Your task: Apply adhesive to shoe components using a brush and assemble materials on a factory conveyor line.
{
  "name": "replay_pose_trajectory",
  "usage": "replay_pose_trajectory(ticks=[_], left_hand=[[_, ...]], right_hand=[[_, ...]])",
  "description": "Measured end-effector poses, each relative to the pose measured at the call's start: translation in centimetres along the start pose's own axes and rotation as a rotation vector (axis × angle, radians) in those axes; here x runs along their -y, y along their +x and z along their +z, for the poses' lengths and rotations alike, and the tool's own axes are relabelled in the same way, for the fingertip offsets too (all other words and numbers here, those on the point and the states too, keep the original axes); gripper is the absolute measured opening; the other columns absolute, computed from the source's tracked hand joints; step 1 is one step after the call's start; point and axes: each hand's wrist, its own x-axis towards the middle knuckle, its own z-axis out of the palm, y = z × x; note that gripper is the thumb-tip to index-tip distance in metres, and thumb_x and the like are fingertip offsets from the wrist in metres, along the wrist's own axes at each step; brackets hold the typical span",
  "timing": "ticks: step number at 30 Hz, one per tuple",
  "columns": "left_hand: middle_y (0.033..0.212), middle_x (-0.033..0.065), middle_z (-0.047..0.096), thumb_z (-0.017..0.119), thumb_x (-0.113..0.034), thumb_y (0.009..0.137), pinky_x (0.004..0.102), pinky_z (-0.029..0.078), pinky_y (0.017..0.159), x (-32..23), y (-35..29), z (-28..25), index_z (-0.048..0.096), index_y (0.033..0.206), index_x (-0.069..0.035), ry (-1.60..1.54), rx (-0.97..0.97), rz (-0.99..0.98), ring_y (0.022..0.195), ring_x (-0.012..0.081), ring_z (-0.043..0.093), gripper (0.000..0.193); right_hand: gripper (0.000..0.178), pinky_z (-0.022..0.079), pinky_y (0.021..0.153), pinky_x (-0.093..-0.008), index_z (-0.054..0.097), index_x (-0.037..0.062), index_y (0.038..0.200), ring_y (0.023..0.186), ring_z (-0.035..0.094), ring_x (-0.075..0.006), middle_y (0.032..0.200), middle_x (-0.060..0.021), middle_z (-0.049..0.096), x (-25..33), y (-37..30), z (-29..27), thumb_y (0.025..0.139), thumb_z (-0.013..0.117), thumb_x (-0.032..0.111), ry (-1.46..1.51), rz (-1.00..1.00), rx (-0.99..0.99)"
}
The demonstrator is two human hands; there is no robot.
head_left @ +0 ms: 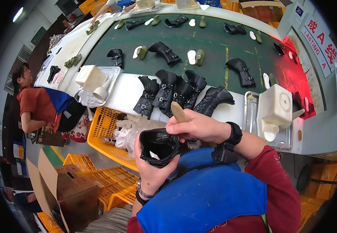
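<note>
My left hand (153,176) is wrapped round a black boot (158,136), whose open shaft faces up toward me. Something white shows down inside it. In my right hand (201,126) is a brush with a wooden handle (179,112); its bristles (194,144) stick out below the hand. The right fingertips also touch the boot's rim. Just beyond my hands, several black buckled boots (164,91) lie together on the white table edge (118,95), one quilted boot (213,100) at their right.
A green conveyor belt (211,37) carries boots with white and green insole-like pieces. Square white containers (275,105) stand at both sides, the right one on a metal tray (250,112). Yellow crates (104,124) and a cardboard box (75,194) are at left. A co-worker (40,101) stands there.
</note>
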Motion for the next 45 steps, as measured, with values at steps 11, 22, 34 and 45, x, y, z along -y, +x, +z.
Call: replay_pose_trajectory(ticks=[11,22,34,45], left_hand=[[0.108,0.0133,0.053,0.078,-0.005,0.059,0.0309,0.044,0.087,-0.4,0.2,-1.9,0.045,0.119,0.000,0.180,-0.203,0.256,0.100,0.0224,0.055,0.069],[0.115,0.0219,0.052,0.071,-0.007,0.071,0.0520,0.032,0.099,0.8,0.5,-2.2,0.042,0.119,0.000,0.077,-0.402,0.791,0.111,0.0359,0.050,0.056],[0.140,0.0173,0.020,0.084,-0.023,0.059,0.0431,0.021,0.107,2.9,3.3,1.6,-0.011,0.140,-0.008,-0.391,0.071,0.138,0.131,0.0287,0.024,0.125],[0.117,0.0197,0.045,0.081,-0.019,0.050,0.0453,0.033,0.093,4.1,6.8,17.3,0.027,0.133,0.000,0.473,0.292,0.429,0.108,0.0364,0.044,0.101]], right_hand=[[0.028,0.035,0.045,-0.0175,0.061,0.0016,0.083,0.047,0.042,-0.0029,0.064,-0.0002,0.057,-2.7,0.9,-0.9,0.090,0.051,0.027,-0.281,-0.054,-0.258],[0.022,0.048,0.066,-0.0226,0.057,0.0025,0.102,0.077,0.058,-0.0089,0.089,-0.0027,0.060,-4.7,4.5,2.0,0.091,0.051,0.021,0.223,0.147,-0.100],[0.026,0.039,0.046,-0.0214,0.041,0.0088,0.112,0.042,0.034,-0.0037,0.067,0.0044,0.041,-4.9,-2.8,-7.3,0.093,0.050,0.024,0.155,-0.356,-0.668],[0.011,0.047,0.060,-0.0323,0.061,0.0019,0.091,0.068,0.060,-0.0282,0.078,-0.0141,0.060,-5.1,-11.3,-6.9,0.081,0.060,0.005,-0.768,-0.618,-0.933]])
